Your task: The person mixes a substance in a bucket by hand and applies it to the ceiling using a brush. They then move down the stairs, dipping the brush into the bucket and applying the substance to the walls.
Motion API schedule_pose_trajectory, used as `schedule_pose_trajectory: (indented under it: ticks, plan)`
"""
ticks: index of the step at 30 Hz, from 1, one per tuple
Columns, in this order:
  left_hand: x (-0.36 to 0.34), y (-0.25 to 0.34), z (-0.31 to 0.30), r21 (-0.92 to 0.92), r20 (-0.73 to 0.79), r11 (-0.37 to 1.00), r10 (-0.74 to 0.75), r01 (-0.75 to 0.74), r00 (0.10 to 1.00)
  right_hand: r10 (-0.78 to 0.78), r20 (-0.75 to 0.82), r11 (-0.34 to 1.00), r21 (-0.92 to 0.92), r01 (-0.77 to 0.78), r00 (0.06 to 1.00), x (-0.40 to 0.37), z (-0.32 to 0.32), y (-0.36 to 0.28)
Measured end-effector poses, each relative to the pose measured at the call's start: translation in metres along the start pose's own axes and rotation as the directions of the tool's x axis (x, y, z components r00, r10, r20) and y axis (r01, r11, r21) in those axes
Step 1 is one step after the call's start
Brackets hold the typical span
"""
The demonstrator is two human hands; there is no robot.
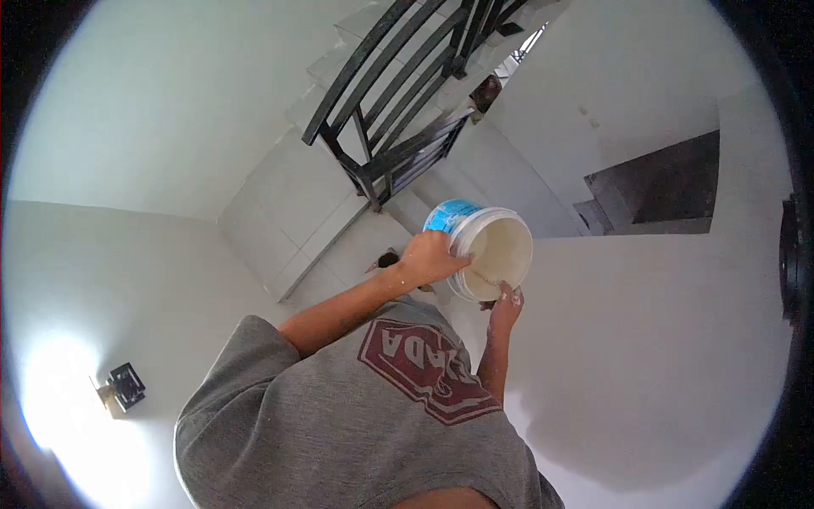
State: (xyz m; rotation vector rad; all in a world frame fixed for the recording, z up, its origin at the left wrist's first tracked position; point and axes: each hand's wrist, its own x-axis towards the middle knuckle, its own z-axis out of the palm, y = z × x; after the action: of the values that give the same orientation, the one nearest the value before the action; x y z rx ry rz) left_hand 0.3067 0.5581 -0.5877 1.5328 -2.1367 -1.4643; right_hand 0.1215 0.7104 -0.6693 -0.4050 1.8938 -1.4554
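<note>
A white bucket (502,246) with a blue label is tilted so that its open mouth and pale inside show. My left hand (431,258) is closed around its left side, with the thumb over the rim. At the lower rim, my right hand (506,305) also holds the bucket, fingers bent at the edge and some of them hidden behind it. White specks mark the right fingers and forearm. The bucket is in front of my grey shirt (339,416).
A black metal railing (398,85) runs above the bucket beside pale tiled steps (297,220). White walls (636,339) stand around. A dark rectangular opening (670,187) is at the right, and a lit lamp (125,387) at the lower left.
</note>
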Motion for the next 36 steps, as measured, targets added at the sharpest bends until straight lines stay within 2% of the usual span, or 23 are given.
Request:
schedule_pose_trajectory:
  ticks: [1,5,7,8,10,11,13,14,16,20,22,25,26,27,28,29,30,31,32,33,34,35,36]
  plan:
    - [0.001,-0.004,0.0,-0.019,-0.013,1.0,0.021,-0.021,1.0,0.06,0.003,0.998,0.01,-0.06,0.998,-0.006,0.008,-0.012]
    - [-0.004,-0.013,-0.002,-0.005,-0.007,0.997,0.075,-0.075,0.997,0.065,-0.039,0.997,-0.046,-0.066,0.997,-0.005,0.004,-0.014]
    - [-0.007,-0.01,-0.011,-0.006,-0.025,0.996,0.094,-0.094,0.995,-0.099,-0.007,0.992,-0.077,0.099,0.995,0.0,0.009,-0.018]
    - [-0.007,-0.009,-0.016,0.0,-0.028,0.996,0.09,-0.09,0.996,-0.097,-0.002,0.993,-0.072,0.096,0.995,0.001,0.009,-0.019]
    - [-0.007,-0.003,-0.023,0.018,0.069,0.999,0.039,-0.04,0.997,0.04,0.013,0.995,-0.096,-0.038,0.999,-0.008,0.013,-0.05]
    - [-0.009,0.0,-0.024,0.013,0.059,0.999,0.037,-0.038,0.998,0.034,0.023,0.994,-0.1,-0.031,0.999,-0.001,0.009,-0.045]
    - [-0.015,0.005,-0.027,-0.036,-0.076,0.993,0.113,-0.116,0.991,-0.08,0.053,0.99,-0.113,0.086,0.995,0.007,0.008,-0.043]
    - [-0.017,0.005,-0.031,-0.036,-0.082,0.993,0.108,-0.111,0.991,-0.117,0.067,0.985,-0.117,0.124,0.991,0.01,0.007,-0.042]
    - [-0.019,0.008,-0.037,-0.021,-0.025,0.997,0.07,-0.07,0.997,0.02,0.099,0.988,-0.154,-0.005,0.995,-0.004,0.017,-0.083]
    - [-0.02,0.013,-0.04,-0.079,-0.079,0.995,0.053,-0.06,0.995,-0.007,0.108,0.976,-0.216,0.03,0.994,0.007,0.018,-0.094]
    - [-0.013,0.017,-0.056,-0.082,-0.138,0.98,0.167,-0.179,0.976,0.019,0.064,0.987,-0.163,-0.008,0.998,0.012,0.031,-0.095]
    - [-0.015,0.024,-0.068,-0.077,-0.088,0.983,0.159,-0.166,0.983,0.018,0.054,0.994,-0.108,-0.012,0.998,0.01,0.033,-0.093]
    - [-0.029,0.026,-0.059,-0.064,-0.094,0.982,0.174,-0.18,0.98,0.005,0.052,0.996,-0.092,0.0,0.999,0.004,0.019,-0.079]
    - [-0.054,0.028,-0.048,-0.106,-0.15,0.969,0.205,-0.222,0.967,-0.056,0.114,0.992,-0.102,0.068,0.992,0.012,0.005,-0.072]
    - [-0.056,0.024,-0.054,-0.121,-0.126,0.948,0.279,-0.294,0.952,-0.097,0.091,0.991,-0.081,0.104,0.991,0.014,0.01,-0.066]
    - [-0.056,0.015,-0.057,-0.114,-0.126,0.948,0.281,-0.296,0.951,-0.098,0.09,0.992,-0.074,0.105,0.991,0.015,0.013,-0.06]
    - [-0.057,0.007,-0.06,-0.133,-0.034,0.949,0.285,-0.287,0.958,-0.129,0.059,0.986,-0.096,0.134,0.99,0.009,0.015,-0.058]
    - [-0.059,-0.001,-0.063,-0.156,0.052,0.951,0.28,-0.269,0.959,-0.137,0.046,0.984,-0.112,0.142,0.989,0.004,0.017,-0.057]
    - [-0.061,-0.008,-0.067,-0.157,0.063,0.953,0.273,-0.261,0.96,-0.146,0.034,0.98,-0.129,0.149,0.989,-0.001,0.018,-0.057]
    - [-0.065,-0.008,-0.074,-0.212,0.088,0.957,0.218,-0.196,0.972,-0.067,0.085,0.988,-0.13,0.078,0.994,-0.012,0.024,-0.076]
    - [-0.068,-0.011,-0.074,-0.247,0.115,0.96,0.164,-0.132,0.98,-0.026,0.104,0.993,-0.115,0.038,0.994,-0.014,0.022,-0.069]
    - [-0.066,-0.017,-0.07,-0.233,0.131,0.963,0.169,-0.135,0.977,0.014,0.123,0.995,-0.102,-0.002,0.992,-0.015,0.02,-0.062]
    - [-0.062,-0.022,-0.067,-0.278,0.105,0.95,0.181,-0.146,0.978,-0.068,0.112,0.991,-0.106,0.08,0.991,-0.004,0.017,-0.046]
